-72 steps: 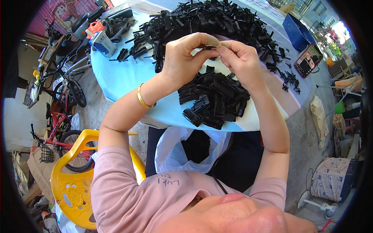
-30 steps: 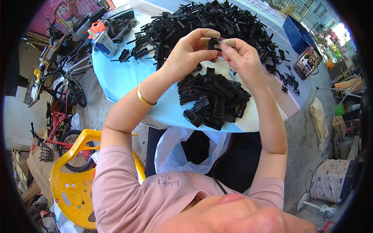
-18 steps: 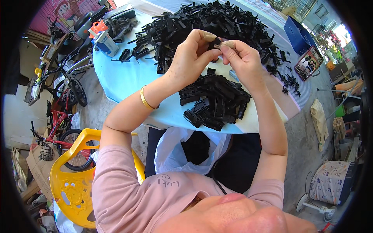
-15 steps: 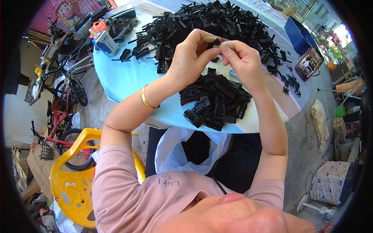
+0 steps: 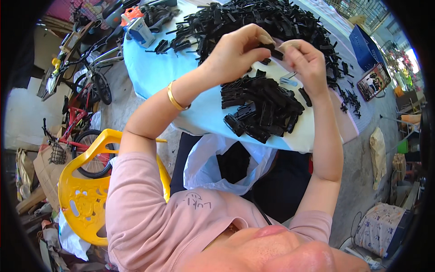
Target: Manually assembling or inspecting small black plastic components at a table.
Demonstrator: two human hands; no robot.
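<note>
My left hand (image 5: 236, 53) pinches a small black plastic part (image 5: 274, 51) above the table, thumb and fingers closed on it. Close to that part's other end is my right hand (image 5: 306, 63), its fingers curled in a pinch; what they hold, if anything, is too small to make out. Beige coverings wrap some fingertips. Below my hands lies a smaller heap of black plastic parts (image 5: 265, 109). Beside it are a light blue object (image 5: 288, 81) and a single black piece (image 5: 305, 97). Beyond my hands spreads a large pile of similar black parts (image 5: 290, 25).
Small black pieces (image 5: 350, 102) lie scattered at the right, near a propped phone (image 5: 374, 82) and a blue basket (image 5: 364, 47). A blue-and-white carton (image 5: 140, 32) stands at the far left. An open white plastic bag (image 5: 199, 165) rests at my lap. A yellow chair (image 5: 86, 181) is left.
My hands have moved apart, and the black part now shows between them. A single black piece now shows by my right wrist. The whole view has shifted slightly.
</note>
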